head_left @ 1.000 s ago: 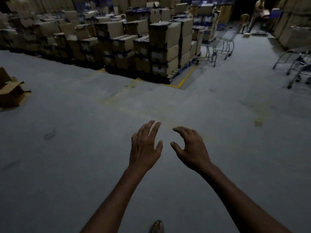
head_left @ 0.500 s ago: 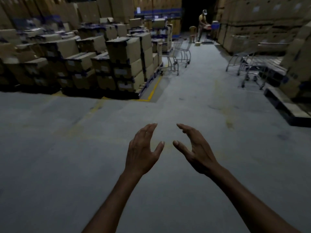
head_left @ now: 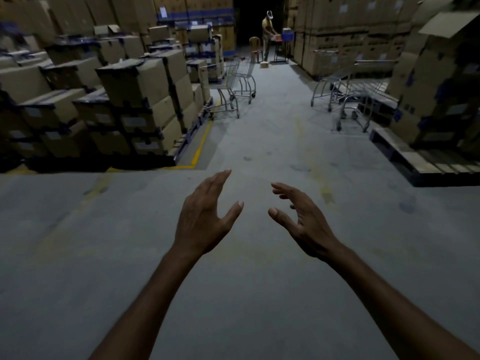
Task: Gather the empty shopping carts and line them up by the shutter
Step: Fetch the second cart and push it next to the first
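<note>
heading for the carts looks like the step in hand: left hand [head_left: 205, 219] and right hand [head_left: 304, 222] are relaxed, held apart, gripping nothing. two carts [head_left: 233, 84] stand beside the stacked boxes [head_left: 135, 84], more carts [head_left: 350, 94] right. next: reach a handle.

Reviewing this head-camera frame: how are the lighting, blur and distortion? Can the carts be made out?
Head view: dim and grainy, brightest on the aisle floor by the left carts; the far opening is black. Head view: wide-angle bending leans the box stacks at both edges. Head view: forearms and top-left boxes are blurred; left hand, right hand and right carts are readable.
</note>
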